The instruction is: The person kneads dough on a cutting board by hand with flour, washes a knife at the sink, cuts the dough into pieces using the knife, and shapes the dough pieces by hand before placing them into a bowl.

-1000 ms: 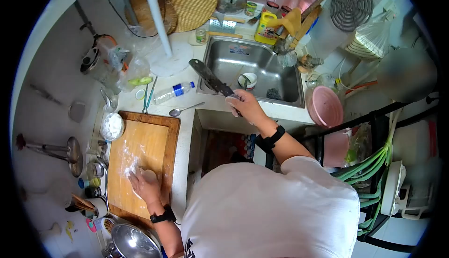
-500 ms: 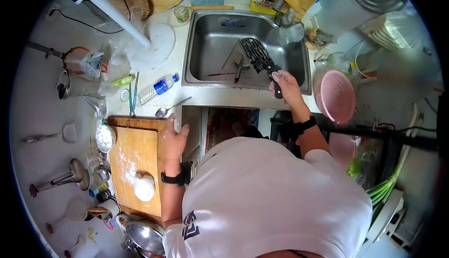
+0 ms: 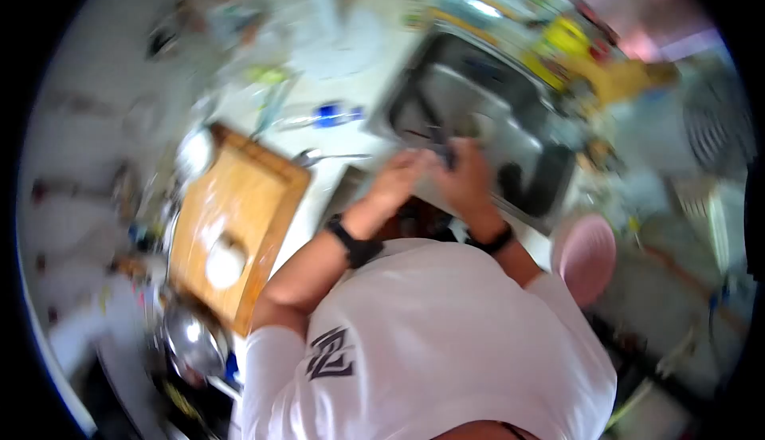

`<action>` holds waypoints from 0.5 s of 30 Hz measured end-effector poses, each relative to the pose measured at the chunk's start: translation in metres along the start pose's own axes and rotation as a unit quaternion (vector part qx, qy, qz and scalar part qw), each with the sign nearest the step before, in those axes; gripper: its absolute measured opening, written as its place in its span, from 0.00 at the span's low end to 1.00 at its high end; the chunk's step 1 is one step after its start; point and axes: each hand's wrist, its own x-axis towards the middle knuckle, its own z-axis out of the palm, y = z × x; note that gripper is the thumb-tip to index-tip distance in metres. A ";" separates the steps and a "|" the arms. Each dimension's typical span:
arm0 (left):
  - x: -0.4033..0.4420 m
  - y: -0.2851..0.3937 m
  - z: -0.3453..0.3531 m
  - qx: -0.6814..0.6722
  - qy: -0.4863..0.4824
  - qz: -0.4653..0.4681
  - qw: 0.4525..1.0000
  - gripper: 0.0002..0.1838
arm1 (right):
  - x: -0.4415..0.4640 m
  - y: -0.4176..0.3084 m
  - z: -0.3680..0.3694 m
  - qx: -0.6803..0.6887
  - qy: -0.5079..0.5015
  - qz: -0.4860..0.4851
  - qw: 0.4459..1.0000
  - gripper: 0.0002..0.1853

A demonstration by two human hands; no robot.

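My right hand [image 3: 464, 181] is closed around the black handle of a cleaver [image 3: 435, 121]. The blade points away over the near side of the steel sink [image 3: 538, 149] and is seen nearly edge-on, smeared by motion. Right beside it, my left hand [image 3: 401, 178] has its fingertips by the cleaver handle; blur hides whether they grip it. To the left, a white lump of dough [image 3: 225, 265] rests on a floured wooden cutting board [image 3: 259, 193]. A metal spoon [image 3: 315, 157] lies on the counter between board and sink.
A water bottle with a blue label [image 3: 328, 115] lies behind the spoon. A white bowl [image 3: 195, 153] sits by the board's far left corner, and a metal pan [image 3: 191, 340] stands nearer me. At the right is a pink basin [image 3: 586, 258]; a yellow bottle [image 3: 562, 41] stands behind the sink.
My left hand has moved from beside the board to my right hand. The cleaver has turned from showing its broad face to nearly edge-on. The whole view has rotated and blurred.
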 end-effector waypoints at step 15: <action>0.098 0.021 0.016 -0.184 0.045 -0.248 0.950 0.18 | 0.083 0.234 -0.137 -0.245 0.132 0.225 0.934 0.15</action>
